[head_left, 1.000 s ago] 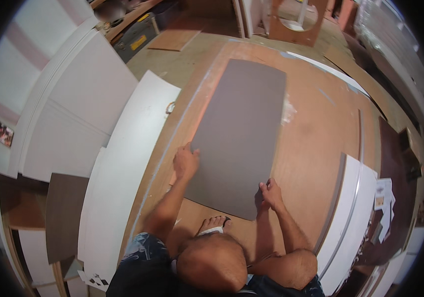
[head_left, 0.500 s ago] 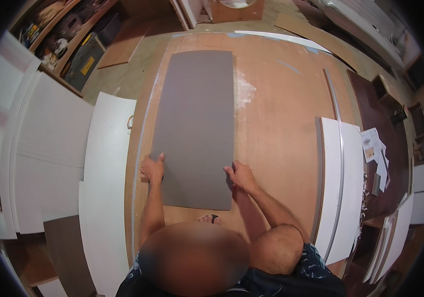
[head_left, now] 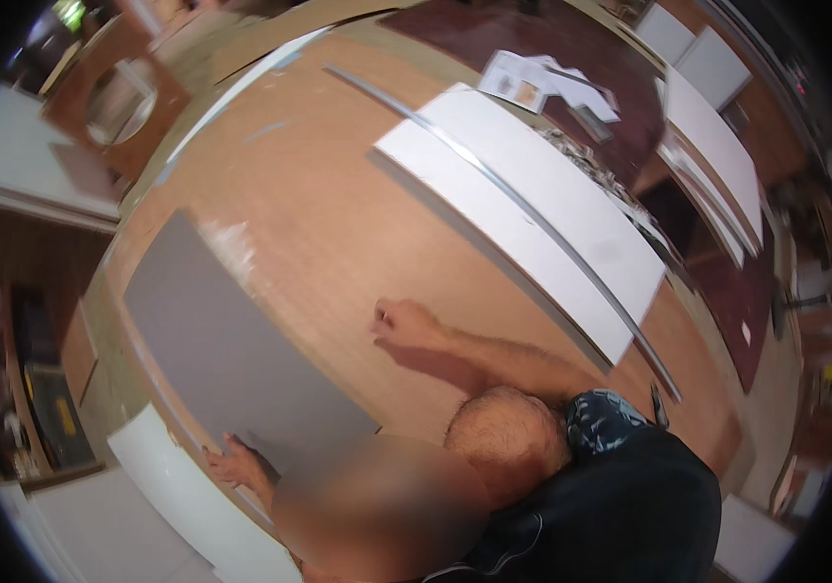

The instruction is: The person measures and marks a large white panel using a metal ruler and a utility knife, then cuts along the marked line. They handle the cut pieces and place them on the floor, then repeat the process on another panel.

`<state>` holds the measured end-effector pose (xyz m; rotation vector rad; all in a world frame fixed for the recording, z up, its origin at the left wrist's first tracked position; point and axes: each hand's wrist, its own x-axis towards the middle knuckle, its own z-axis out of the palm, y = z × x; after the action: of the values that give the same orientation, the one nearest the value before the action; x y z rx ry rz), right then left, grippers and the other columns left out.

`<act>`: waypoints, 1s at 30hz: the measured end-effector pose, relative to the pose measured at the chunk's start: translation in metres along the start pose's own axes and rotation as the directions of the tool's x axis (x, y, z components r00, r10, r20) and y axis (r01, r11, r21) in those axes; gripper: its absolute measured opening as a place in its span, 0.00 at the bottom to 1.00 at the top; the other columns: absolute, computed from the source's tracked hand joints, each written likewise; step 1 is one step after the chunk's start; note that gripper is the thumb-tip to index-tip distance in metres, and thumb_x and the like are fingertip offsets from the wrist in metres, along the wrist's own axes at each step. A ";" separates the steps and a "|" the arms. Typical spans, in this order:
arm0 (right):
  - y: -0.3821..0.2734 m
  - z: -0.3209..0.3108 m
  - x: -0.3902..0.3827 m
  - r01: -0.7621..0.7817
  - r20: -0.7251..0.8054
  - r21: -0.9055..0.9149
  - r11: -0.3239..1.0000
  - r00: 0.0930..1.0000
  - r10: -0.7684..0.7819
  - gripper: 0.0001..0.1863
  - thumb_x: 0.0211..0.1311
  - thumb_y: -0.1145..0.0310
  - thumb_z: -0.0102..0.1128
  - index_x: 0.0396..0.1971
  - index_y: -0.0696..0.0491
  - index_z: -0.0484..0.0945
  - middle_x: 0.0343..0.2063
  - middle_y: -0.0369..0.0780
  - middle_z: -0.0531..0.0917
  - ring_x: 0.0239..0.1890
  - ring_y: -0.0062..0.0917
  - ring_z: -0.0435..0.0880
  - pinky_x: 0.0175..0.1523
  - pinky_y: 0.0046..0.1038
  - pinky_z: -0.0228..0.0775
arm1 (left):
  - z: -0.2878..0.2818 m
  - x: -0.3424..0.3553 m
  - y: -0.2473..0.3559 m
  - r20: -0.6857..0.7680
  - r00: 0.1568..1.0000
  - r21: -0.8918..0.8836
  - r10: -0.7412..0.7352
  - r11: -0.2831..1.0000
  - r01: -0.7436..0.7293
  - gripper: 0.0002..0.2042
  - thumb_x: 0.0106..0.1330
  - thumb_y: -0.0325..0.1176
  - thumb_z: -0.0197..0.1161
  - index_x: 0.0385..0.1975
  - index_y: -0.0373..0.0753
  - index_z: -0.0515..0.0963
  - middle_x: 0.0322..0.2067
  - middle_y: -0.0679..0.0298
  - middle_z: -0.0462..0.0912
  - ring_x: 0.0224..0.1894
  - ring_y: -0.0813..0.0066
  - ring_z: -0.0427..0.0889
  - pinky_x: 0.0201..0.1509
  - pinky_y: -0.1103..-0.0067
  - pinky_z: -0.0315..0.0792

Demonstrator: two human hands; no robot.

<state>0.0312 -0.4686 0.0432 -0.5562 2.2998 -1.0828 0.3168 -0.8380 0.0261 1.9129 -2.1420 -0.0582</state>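
A long grey board [head_left: 226, 321] lies on a large wood-brown panel [head_left: 329, 233]. Beside its left long edge is my left hand [head_left: 239, 464], fingers spread and touching the board's near part. My right hand [head_left: 401, 323] is over the bare brown panel, apart from the board, its fingers loosely curled with nothing seen in them. The near end of the board is partly hidden by a blurred area at the bottom.
On the right, a white board [head_left: 533, 223] lies on the brown panel with a long metal bar [head_left: 494, 175] across it. Papers [head_left: 542, 83] rest on a dark red surface [head_left: 455, 34] beyond. A curved white sheet [head_left: 178, 486] lies at the left.
The view has swung to the right, so the boards appear tilted. My right hand has come off the grey board's right edge; my left hand stays by its left edge.
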 end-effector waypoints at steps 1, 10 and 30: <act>0.013 -0.027 -0.012 -0.064 -0.162 -0.011 0.998 0.985 0.061 0.19 0.69 0.53 0.62 0.43 0.55 0.80 0.37 0.52 0.86 0.43 0.49 0.85 0.50 0.47 0.76 | -0.011 0.000 0.013 -0.008 0.999 -0.012 0.037 0.999 -0.038 0.35 0.68 0.57 0.65 0.70 0.43 0.68 0.63 0.48 0.72 0.67 0.46 0.70 0.61 0.41 0.67; 0.185 -0.214 -0.180 -0.637 -0.833 -0.385 0.667 0.551 0.045 0.28 0.58 0.56 0.73 0.54 0.57 0.80 0.52 0.48 0.77 0.58 0.41 0.72 0.57 0.44 0.63 | -0.046 0.007 0.220 0.019 0.516 -0.550 0.857 0.439 -0.710 0.22 0.70 0.38 0.67 0.62 0.39 0.76 0.59 0.51 0.75 0.52 0.54 0.82 0.52 0.63 0.77; 0.229 -0.242 -0.396 -0.799 -0.950 -0.044 0.599 0.218 0.221 0.17 0.68 0.64 0.63 0.50 0.57 0.75 0.42 0.46 0.79 0.48 0.43 0.78 0.53 0.43 0.69 | -0.020 -0.350 0.430 0.372 -0.312 -0.876 0.874 0.220 -0.428 0.28 0.69 0.39 0.70 0.61 0.25 0.74 0.45 0.45 0.87 0.43 0.60 0.90 0.41 0.70 0.85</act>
<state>0.1558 0.0299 0.1061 0.9901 3.3184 -0.2394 -0.0636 -0.4371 0.0741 -0.3999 -3.1149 -1.6016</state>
